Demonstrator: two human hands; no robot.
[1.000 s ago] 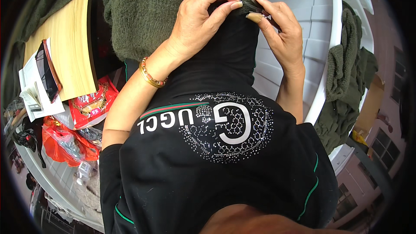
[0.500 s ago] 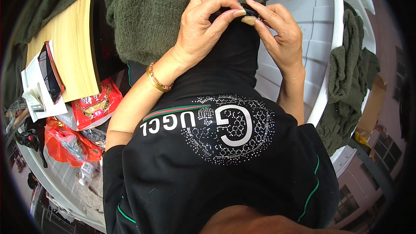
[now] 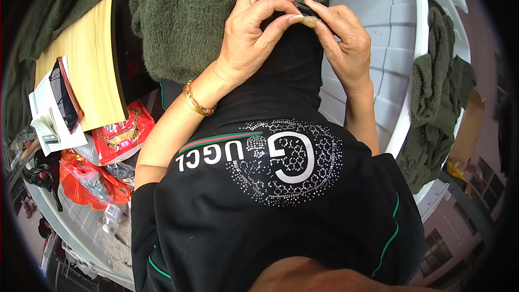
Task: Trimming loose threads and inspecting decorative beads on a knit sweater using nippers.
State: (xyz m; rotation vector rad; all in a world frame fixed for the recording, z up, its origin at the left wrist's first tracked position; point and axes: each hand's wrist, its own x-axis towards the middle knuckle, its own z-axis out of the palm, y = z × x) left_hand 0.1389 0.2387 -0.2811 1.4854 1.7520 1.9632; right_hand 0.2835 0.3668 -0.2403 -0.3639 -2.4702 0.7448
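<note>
My left hand point(image 3: 254, 32) and my right hand point(image 3: 348, 43) meet at the top centre, fingertips close together. Between them is a small tan piece point(image 3: 309, 21), its kind too small to tell. The left thumb and index finger pinch at its left end, and the right thumb presses near its right end. A thin dark strip or cloth shows beside the right fingers, partly hidden by them. My left fingers are closed in a pinch, but what they grip is hidden. Fuzzy dark green knitwear point(image 3: 184, 27) lies just beyond my left hand.
At the left, a wood-grain board point(image 3: 92, 59) carries sunglasses point(image 3: 66, 94) and white paper point(image 3: 48, 105). Red packages point(image 3: 121, 135), a red plastic bag point(image 3: 89, 181) and a clear bottle point(image 3: 112, 217) lie below. More green knitwear point(image 3: 432, 113) hangs over the white rim point(image 3: 413, 75) at right.
My right hand has shifted slightly left and down toward the left hand. The tan piece now sits closer to the left thumb. The left hand has barely moved.
</note>
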